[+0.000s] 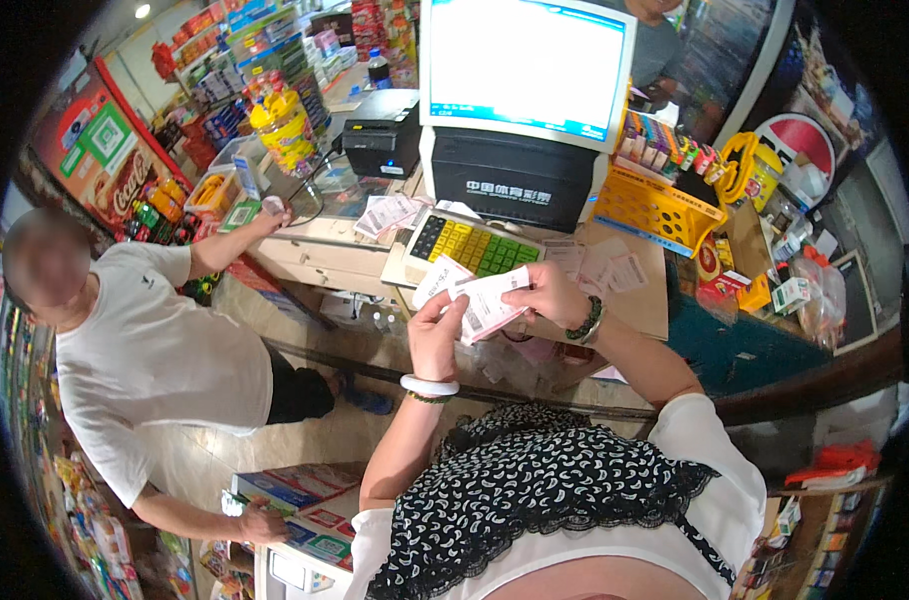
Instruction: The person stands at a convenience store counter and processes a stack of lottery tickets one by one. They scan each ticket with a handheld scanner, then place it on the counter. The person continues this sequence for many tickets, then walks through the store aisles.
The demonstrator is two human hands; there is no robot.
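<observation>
Between both hands I hold a few overlapping printed paper slips (492, 304). My left hand (436, 334) pinches their left edge between thumb and fingers, a white bangle on its wrist. My right hand (552, 296) grips their upper right side; a dark green beaded bracelet is on that wrist. Just beyond the slips lies a keyboard (477, 244) with black, yellow and green keys. More paper slips lie to its left (391, 214) and right (623, 271) on the counter. Behind it stands a terminal with a bright screen (526, 67).
A black receipt printer (383, 135) stands left of the screen. A yellow display rack (653, 206) and small boxes are on the right. At the left, a person in a white shirt (177, 352) rests one hand on the counter. Another person stands behind the screen.
</observation>
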